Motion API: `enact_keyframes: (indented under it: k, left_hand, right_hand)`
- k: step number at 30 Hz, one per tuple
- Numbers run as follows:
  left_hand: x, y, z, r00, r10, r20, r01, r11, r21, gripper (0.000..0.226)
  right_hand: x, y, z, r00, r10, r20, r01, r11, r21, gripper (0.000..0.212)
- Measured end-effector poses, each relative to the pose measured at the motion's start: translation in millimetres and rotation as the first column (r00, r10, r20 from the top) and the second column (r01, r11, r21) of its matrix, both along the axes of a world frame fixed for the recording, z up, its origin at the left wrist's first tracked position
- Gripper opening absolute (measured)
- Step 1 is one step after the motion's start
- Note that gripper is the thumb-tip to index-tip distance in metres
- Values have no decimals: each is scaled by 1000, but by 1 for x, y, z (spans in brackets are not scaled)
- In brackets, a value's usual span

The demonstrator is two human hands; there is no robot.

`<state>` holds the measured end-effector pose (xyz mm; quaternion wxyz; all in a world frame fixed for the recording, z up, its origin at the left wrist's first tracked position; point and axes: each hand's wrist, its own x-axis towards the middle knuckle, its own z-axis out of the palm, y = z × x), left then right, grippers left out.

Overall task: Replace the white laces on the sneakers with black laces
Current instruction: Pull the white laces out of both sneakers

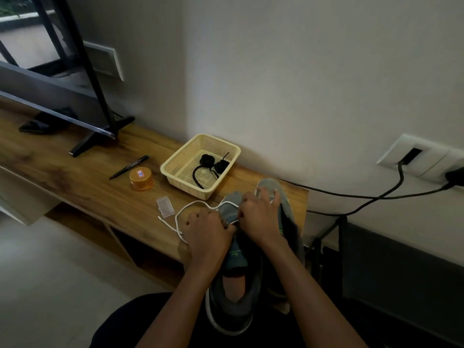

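Sneakers [241, 312], two, grey with white sole edges, side by side at the near right end of wooden table [75, 177], toes pointing far, heels hanging off the near edge. On left sneaker [229, 210], open mouth, dark lining, green logo on the tongue. Of right sneaker [270, 185], only the pale toe and a strip of side showing beside the forearm. White lace [197, 201] partly pulled from left sneaker, looping leftward over the tabletop, one end lying loose. Left hand [208, 232] curled, pinching white lace beside the eyelets. Right hand [261, 214] bent over both foreparts, fingertips on right sneaker's toe; gripping or merely pressing, impossible to tell. Black laces [213, 167] coiled in cream basket [188, 188], just beyond the toes. Left of basket, orange jar [141, 179] and black marker [129, 167]. Near the lace loop, clear plastic box [165, 207].
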<state>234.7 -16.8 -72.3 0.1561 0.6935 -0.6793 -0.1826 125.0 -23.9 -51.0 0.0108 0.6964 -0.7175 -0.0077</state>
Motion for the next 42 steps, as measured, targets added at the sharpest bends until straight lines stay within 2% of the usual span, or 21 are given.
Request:
enact_keyframes:
  k: [3, 6, 9, 11, 14, 16, 18, 22, 27, 30, 32, 35, 39, 42]
  left_hand:
    - [0, 1, 2, 1000, 11, -18, -12, 1000, -6, 21]
    - [1, 2, 3, 1000, 11, -26, -11, 1000, -2, 20]
    - [1, 1, 1, 1000, 8, -17, -8, 1000, 2, 19]
    - [0, 0, 1, 1000, 15, -28, -14, 1000, 9, 19]
    - [0, 0, 0, 999, 15, -38, -15, 1000, 19, 19]
    - [1, -1, -1, 998, 19, -60, -17, 999, 28, 19]
    - [1, -2, -1, 996, 20, -90, -16, 999, 46, 18]
    - [3, -2, -2, 987, 38, -157, -25, 996, 83, 14]
    - [2, -2, -1, 984, 48, -172, -36, 997, 69, 14]
    - [3, -1, -1, 981, 47, -190, -33, 997, 73, 14]
    - [4, -1, 0, 980, 46, -191, -31, 996, 80, 13]
    - [3, -1, 2, 982, 42, -186, -26, 995, 91, 13]
    - [3, 0, 3, 973, 70, -218, -49, 994, 100, 13]
    - [4, 1, 4, 973, 75, -217, -54, 993, 102, 25]
  right_hand:
    - [-11, 1, 9, 991, -123, 47, 127, 986, -111, 19]
    - [-37, 1, 23, 917, -388, 98, 400, 890, -221, 19]
    - [-53, 4, 26, 834, -508, 216, 546, 817, -187, 22]
    - [-46, 3, 23, 859, -436, 269, 490, 852, -184, 23]
    - [-25, 0, 17, 964, -129, 232, 184, 955, -233, 25]
    - [-9, 0, 12, 984, -3, 178, 22, 994, -105, 20]
    - [1, 1, 4, 992, 38, 122, -42, 999, 30, 17]
    - [4, 1, 0, 998, 10, 63, -12, 1000, 28, 17]
    - [-3, 2, 5, 999, -45, 23, 45, 999, 1, 22]
    - [-18, 3, 15, 978, -201, 56, 205, 975, -86, 21]
    - [-34, 4, 23, 931, -359, 61, 364, 922, -131, 24]
    - [-48, 7, 25, 857, -486, 169, 508, 853, -120, 26]
    - [-35, 6, 22, 898, -378, 224, 409, 905, -113, 25]
    - [-15, 4, 16, 968, -139, 207, 172, 973, -154, 26]
